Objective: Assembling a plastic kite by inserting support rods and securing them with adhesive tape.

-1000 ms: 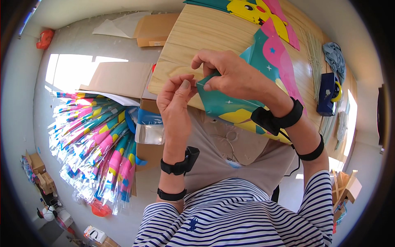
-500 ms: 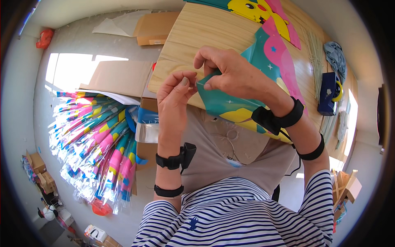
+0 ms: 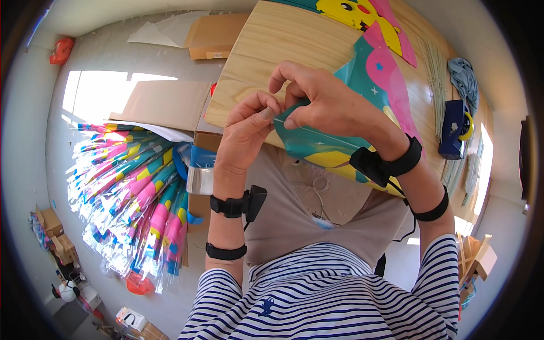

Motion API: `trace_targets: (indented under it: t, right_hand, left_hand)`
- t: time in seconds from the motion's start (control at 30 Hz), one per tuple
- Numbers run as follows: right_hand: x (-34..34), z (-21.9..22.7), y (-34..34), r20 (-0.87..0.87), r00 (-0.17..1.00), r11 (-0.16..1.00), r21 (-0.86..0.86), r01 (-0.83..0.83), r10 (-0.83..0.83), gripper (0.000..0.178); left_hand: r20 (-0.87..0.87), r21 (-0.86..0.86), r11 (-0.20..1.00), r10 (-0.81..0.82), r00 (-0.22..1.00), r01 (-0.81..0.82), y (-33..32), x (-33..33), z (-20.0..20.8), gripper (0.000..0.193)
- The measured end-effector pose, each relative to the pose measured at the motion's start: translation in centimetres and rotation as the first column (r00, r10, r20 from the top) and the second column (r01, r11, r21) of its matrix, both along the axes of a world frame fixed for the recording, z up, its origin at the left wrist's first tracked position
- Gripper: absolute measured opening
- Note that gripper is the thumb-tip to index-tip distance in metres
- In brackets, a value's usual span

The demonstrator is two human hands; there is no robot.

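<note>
A thin printed sheet [image 3: 314, 141], teal with pink and yellow areas and small white stars, hangs over the table's near edge and stretches back across the tabletop. My right hand [image 3: 326, 105] pinches its left corner between thumb and curled fingers. Right beside that corner, my left hand [image 3: 252, 127] has thumb and forefinger pressed together; whatever is between them is too small to make out. Behind lies another printed sheet [image 3: 391, 37] with a yellow cartoon figure on it.
The wooden table [image 3: 272, 42] carries thin pale rods [image 3: 435, 73], a grey cloth [image 3: 463, 79] and a navy tape dispenser [image 3: 451, 130] at its right. Left of me, many plastic-sleeved colourful bundles [image 3: 136, 181] fan out beside an open cardboard box [image 3: 164, 105].
My left hand has moved right and slightly up, bringing its pinched fingertips against the sheet's corner. My right hand keeps its pinch and has shifted only slightly.
</note>
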State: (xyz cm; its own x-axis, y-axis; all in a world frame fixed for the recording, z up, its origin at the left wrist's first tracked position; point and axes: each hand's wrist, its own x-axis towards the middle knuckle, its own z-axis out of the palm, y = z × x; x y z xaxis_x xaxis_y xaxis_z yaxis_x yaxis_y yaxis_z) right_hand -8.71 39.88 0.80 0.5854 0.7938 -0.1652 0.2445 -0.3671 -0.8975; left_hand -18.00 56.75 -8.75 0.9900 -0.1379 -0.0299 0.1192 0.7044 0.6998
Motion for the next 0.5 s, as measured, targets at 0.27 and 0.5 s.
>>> trace_targets:
  t: [0.27, 0.5]
  right_hand:
    - [-0.18, 0.03, -0.15, 0.006, 1.0, 1.0, -0.018, -0.014, 0.014, 0.046]
    - [-0.3, -0.11, -0.19, -0.026, 1.0, 1.0, -0.011, -0.009, 0.009, 0.05]
  left_hand:
    - [0.016, 0.009, 1.0, 0.007, 1.0, -0.007, -0.02, -0.23, -0.19, 0.011]
    - [0.063, 0.039, 0.999, -0.019, 0.998, 0.017, 0.1, -0.34, -0.42, 0.012]
